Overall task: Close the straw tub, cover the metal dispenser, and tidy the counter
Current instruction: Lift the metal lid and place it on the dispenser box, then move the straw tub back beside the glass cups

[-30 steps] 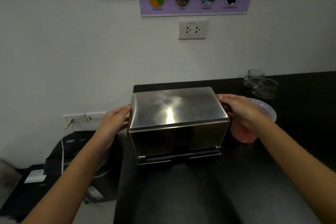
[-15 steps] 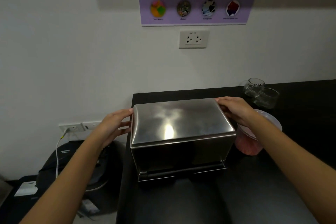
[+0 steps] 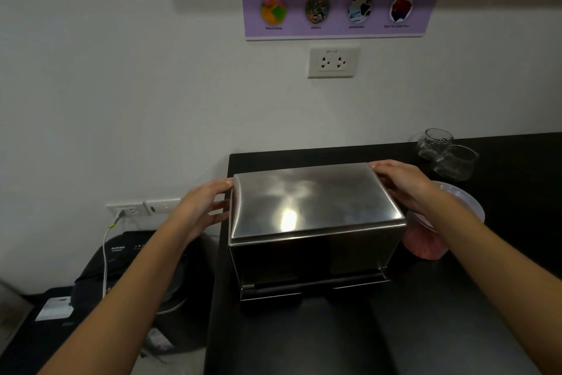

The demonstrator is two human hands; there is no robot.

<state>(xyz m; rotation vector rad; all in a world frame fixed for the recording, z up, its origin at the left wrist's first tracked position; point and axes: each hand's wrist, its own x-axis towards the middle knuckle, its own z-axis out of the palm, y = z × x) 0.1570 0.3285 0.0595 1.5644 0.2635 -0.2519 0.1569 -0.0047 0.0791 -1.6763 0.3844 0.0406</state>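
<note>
The metal dispenser (image 3: 310, 204) stands near the left end of the black counter (image 3: 456, 314), its shiny steel cover seated on top. My left hand (image 3: 202, 207) presses its fingertips against the cover's left side. On the opposite side, my right hand (image 3: 401, 183) grips the cover's right top edge. The straw tub (image 3: 425, 245), clear with pink straws inside, sits just right of the dispenser. A translucent lid (image 3: 468, 207) rests on it, and my right wrist hides part of both.
Two clear glass jars (image 3: 447, 152) stand at the counter's back right by the wall. Left of the counter's edge, lower down, sits a black appliance (image 3: 121, 259) with a white cable (image 3: 105, 253) plugged into a wall socket. A purple poster hangs above.
Both hands stay at the cover's sides. The view has tilted up, so the dispenser sits lower in frame. My right hand has shifted slightly back along the cover's edge.
</note>
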